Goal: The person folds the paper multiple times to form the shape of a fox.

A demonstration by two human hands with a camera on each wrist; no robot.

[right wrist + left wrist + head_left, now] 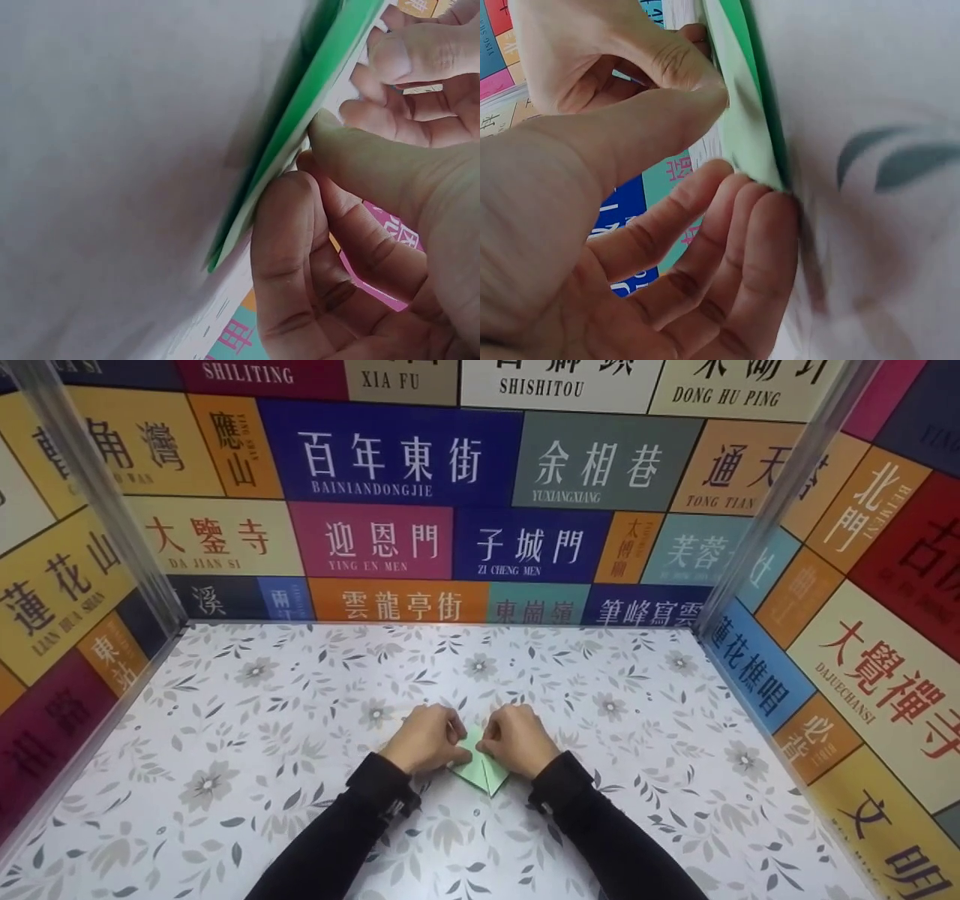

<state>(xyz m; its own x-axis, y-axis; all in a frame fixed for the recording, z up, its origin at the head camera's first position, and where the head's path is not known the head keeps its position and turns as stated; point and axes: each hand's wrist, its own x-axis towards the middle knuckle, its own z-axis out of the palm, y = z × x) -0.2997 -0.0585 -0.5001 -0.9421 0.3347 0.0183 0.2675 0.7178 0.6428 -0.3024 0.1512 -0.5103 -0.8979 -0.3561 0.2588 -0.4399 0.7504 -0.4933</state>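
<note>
A folded piece of green paper (477, 774) lies on the table between both hands, with a crease or slit running to its near point. My left hand (429, 741) holds its left side: in the left wrist view the thumb lies on the paper (751, 139) and the curled fingertips meet its edge. From the other side, my right hand (521, 741) pinches the paper (289, 131) between thumb and fingers. The layers stand slightly apart along the edge, with a darker green face showing between paler ones. The hands cover the paper's far sides.
The white table (300, 810) bears a grey leaf and flower pattern. Walls of coloured name panels (390, 457) rise behind it and on both sides. Clear corner strips (757, 510) stand at the back corners.
</note>
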